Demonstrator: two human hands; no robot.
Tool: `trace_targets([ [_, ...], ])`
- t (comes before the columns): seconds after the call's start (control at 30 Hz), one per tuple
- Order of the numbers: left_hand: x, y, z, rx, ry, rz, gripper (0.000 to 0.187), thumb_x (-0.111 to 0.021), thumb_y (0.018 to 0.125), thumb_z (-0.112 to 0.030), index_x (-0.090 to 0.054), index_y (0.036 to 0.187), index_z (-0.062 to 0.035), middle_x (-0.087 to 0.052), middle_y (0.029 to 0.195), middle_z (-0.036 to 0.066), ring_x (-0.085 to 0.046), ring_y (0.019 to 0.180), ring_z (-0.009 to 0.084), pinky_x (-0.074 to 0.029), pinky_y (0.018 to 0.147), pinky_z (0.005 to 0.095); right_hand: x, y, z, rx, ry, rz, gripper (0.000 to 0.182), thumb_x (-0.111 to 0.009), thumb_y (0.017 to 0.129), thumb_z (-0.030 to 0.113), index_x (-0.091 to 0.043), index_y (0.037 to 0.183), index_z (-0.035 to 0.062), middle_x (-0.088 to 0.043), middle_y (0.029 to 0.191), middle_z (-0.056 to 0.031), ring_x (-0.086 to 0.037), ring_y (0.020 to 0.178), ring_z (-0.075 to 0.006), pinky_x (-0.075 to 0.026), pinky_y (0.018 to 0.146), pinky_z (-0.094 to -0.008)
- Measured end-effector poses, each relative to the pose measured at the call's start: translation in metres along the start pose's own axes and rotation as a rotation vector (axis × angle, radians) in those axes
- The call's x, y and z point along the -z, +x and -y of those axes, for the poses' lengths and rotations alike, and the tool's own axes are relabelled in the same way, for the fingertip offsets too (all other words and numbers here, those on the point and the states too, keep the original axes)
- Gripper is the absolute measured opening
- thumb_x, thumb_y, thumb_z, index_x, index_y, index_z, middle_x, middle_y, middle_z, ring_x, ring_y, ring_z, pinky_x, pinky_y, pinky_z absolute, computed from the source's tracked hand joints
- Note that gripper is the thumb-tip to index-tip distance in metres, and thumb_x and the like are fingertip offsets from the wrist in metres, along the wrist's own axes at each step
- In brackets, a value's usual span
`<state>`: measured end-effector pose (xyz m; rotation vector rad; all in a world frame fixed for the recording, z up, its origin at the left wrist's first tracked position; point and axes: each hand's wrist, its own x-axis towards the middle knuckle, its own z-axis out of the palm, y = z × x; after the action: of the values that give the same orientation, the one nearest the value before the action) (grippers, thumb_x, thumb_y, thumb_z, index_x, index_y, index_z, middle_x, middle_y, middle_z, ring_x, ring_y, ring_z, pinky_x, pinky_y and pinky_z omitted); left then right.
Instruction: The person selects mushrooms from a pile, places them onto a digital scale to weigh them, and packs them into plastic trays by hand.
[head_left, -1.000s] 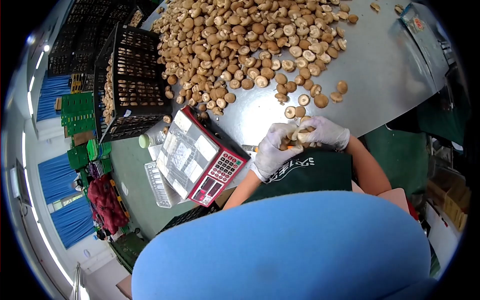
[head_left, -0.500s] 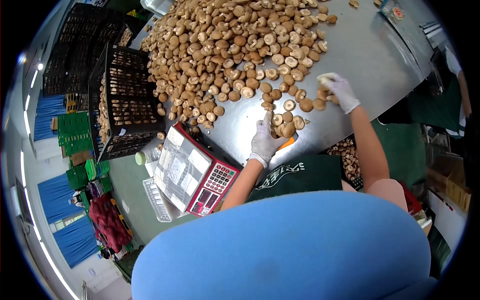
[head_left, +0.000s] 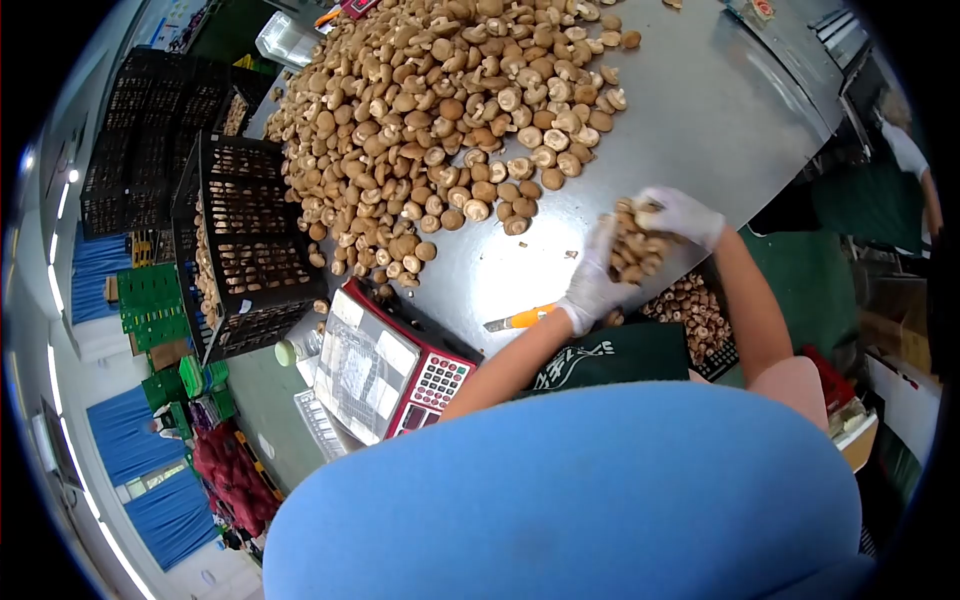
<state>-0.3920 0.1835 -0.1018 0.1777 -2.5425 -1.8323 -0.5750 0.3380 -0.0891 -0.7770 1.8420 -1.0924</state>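
A cluster of shiitake mushrooms [head_left: 634, 246] is gathered between my two white-gloved hands by the near table edge. My left hand [head_left: 596, 282] presses against its left side, fingers pointing up the table. From the right, my right hand [head_left: 684, 216] curls round the same cluster, its fingertips over the top. An orange-handled knife [head_left: 525, 317] lies on the metal table beside my left wrist. Just below the hands, past the table edge, sits a black crate of mushrooms [head_left: 697, 312]. A large mushroom pile [head_left: 420, 130] spreads over the far left of the table.
A red-framed weighing scale [head_left: 385, 365] stands at the near left. Behind it is a tall black crate [head_left: 255, 215] holding mushrooms. A clear plastic container [head_left: 288, 40] stands at the far left. Another person [head_left: 880, 185] is at the right edge.
My left hand has swept right with the nearby mushrooms, uncovering the knife. My right hand has come down to meet it, and the mushrooms are now bunched between both hands.
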Motion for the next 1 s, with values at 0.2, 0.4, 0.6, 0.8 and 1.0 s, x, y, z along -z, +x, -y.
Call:
trace_targets([
  [0.2, -0.036, 0.005, -0.026, -0.134, -0.008, 0.528, 0.110, -0.086, 0.073, -0.022, -0.019, 0.159, -0.0202, -0.015, 0.162, 0.023, -0.027, 0.147, 0.0402, -0.039, 0.115, 0.0421, 0.037, -0.138, 0.001, -0.548, 0.125, -0.076, 0.025, -0.067, 0.084, 0.019, -0.067, 0.106, 0.0067, -0.062, 0.090, -0.0005, -0.058, 0.073, -0.0089, -0.048, 0.053, -0.0267],
  [0.4, 0.045, 0.001, -0.074, -0.153, 0.398, 0.620, 0.055, -0.072, 0.082, -0.017, -0.058, 0.135, -0.0170, -0.045, 0.144, 0.013, -0.050, 0.128, 0.0353, -0.046, 0.105, 0.0395, 0.035, -0.190, -0.024, -0.654, -0.138, -0.393, 0.026, -0.070, 0.085, 0.020, -0.065, 0.108, 0.0093, -0.060, 0.084, 0.0002, -0.056, 0.066, -0.0080, -0.044, 0.045, -0.0226],
  [0.6, 0.058, -0.044, -0.011, -0.518, 0.859, 0.673, 0.023, -0.062, 0.082, -0.017, -0.071, 0.103, -0.0181, -0.055, 0.126, 0.006, -0.056, 0.113, 0.0247, -0.048, 0.092, 0.0377, 0.026, -0.102, 0.004, -0.246, -0.116, -0.423, 0.035, -0.066, 0.090, 0.021, -0.064, 0.124, 0.0123, -0.057, 0.078, 0.0015, -0.052, 0.062, -0.0071, -0.046, 0.052, -0.0235],
  [0.8, 0.045, -0.031, -0.016, -0.300, 0.975, 0.755, 0.020, -0.054, 0.092, -0.020, -0.072, 0.094, -0.0118, -0.068, 0.103, 0.010, -0.067, 0.093, 0.0286, -0.050, 0.089, 0.0413, -0.028, 0.056, 0.064, -0.074, -0.198, -0.257, 0.064, -0.059, 0.090, 0.024, -0.041, 0.151, 0.0224, -0.070, 0.106, -0.0175, -0.068, 0.094, -0.0277, -0.052, 0.086, -0.0395],
  [1.0, 0.047, -0.040, 0.014, -0.287, 0.627, 0.769, 0.019, -0.054, 0.089, -0.012, -0.071, 0.097, -0.0093, -0.068, 0.105, 0.013, -0.068, 0.096, 0.0316, -0.056, 0.085, 0.0406, -0.047, 0.103, 0.067, -0.257, -0.420, -0.101, 0.063, -0.062, 0.091, 0.026, -0.040, 0.149, 0.0199, -0.070, 0.108, -0.0143, -0.069, 0.087, -0.0260, -0.054, 0.076, -0.0388],
])
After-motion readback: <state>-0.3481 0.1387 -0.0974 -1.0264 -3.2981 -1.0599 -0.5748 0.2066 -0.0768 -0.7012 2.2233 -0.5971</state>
